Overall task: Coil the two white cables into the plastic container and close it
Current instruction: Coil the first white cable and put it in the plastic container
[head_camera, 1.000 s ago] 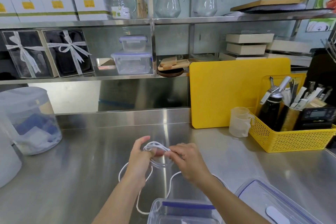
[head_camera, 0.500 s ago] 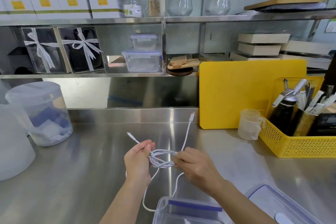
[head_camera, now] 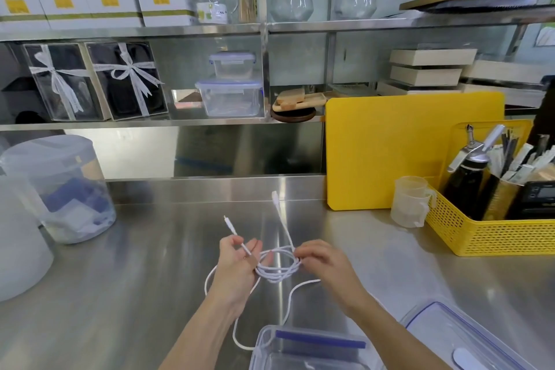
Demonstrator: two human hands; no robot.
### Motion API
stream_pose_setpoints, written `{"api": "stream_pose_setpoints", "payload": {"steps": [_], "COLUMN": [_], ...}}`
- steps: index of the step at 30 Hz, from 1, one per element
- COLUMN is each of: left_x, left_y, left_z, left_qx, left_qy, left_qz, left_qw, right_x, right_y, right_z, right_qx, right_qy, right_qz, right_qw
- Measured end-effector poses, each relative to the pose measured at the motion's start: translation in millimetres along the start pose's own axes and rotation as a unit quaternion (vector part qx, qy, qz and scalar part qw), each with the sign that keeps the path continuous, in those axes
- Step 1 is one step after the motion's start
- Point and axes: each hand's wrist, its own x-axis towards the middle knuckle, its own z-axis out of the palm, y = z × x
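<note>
Steel counter (head_camera: 126, 294) under everything. Against its back edge at the right, a yellow cutting board (head_camera: 399, 153) standing upright, and just in front of that a yellow basket (head_camera: 492, 234) with a small measuring cup (head_camera: 409, 201) touching its left wall. At the left edge, a lidded translucent tub (head_camera: 60, 189). At the near edge, centre, the open plastic container (head_camera: 303, 348); just right of it, its lid (head_camera: 468, 336), off and lying flat. Above mid-counter, left hand (head_camera: 237, 264) closed around one side of a white cable coil (head_camera: 277, 266), right hand (head_camera: 324, 261) pinching the other side. Two plug ends sticking up toward the back; slack trailing down to the container's left wall.
</note>
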Motion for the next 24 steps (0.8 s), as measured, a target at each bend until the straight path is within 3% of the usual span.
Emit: {"api": "stream_pose_setpoints", "payload": {"steps": [3, 6, 8, 13, 15, 18, 24], "left_x": [-11, -14, -13, -8, -7, -5, -8], "left_y": [-1, -9, -12, -6, -7, -15, -23], "left_z": [8, 14, 16, 18, 17, 15, 6], "left_qx": [0.037, 0.07, 0.075, -0.036, -0.001, 0.14, 0.387], "left_qy": [-0.067, -0.088, -0.062, -0.034, -0.044, -0.071, -0.098], "left_qz": [0.051, 0.085, 0.078, -0.019, -0.007, 0.038, 0.171], "left_qw": [0.996, 0.99, 0.992, 0.999, 0.999, 0.987, 0.901], "right_x": [5, 9, 8, 5, 4, 6, 7], "right_y": [-6, -6, -10, -13, -13, -10, -11], "right_z": [1, 0, -2, 0, 3, 10, 11], "right_qx": [0.099, 0.11, 0.118, 0.061, -0.056, -0.279, -0.22], "right_qy": [0.116, 0.143, 0.146, 0.163, 0.135, 0.027, -0.091], "right_qz": [0.099, 0.139, 0.136, 0.055, 0.031, 0.03, 0.069], "right_qw": [0.983, 0.974, 0.973, 0.983, 0.989, 0.959, 0.969]}}
